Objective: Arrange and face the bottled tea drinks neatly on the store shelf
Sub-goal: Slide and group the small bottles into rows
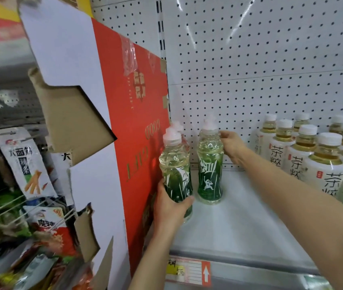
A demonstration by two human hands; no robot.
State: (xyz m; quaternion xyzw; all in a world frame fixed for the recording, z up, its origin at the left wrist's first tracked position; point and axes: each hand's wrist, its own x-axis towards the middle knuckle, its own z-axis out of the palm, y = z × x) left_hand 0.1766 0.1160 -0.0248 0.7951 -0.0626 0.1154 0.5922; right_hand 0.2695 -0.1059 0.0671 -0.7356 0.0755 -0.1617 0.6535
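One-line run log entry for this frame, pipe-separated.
left hand: grips front green-label bottle low | right hand: holds second green-label bottle near shoulder | both upright on shelf | white-label bottles: right

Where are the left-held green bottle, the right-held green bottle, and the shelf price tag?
left-held green bottle (pixel 176 181): head view, on its green label.
right-held green bottle (pixel 209 174): head view, on its green label.
shelf price tag (pixel 188 271): head view, on its face.

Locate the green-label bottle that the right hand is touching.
In the head view, the green-label bottle stands upright at center on the white shelf, right hand at its neck, just right of the left hand's bottle.
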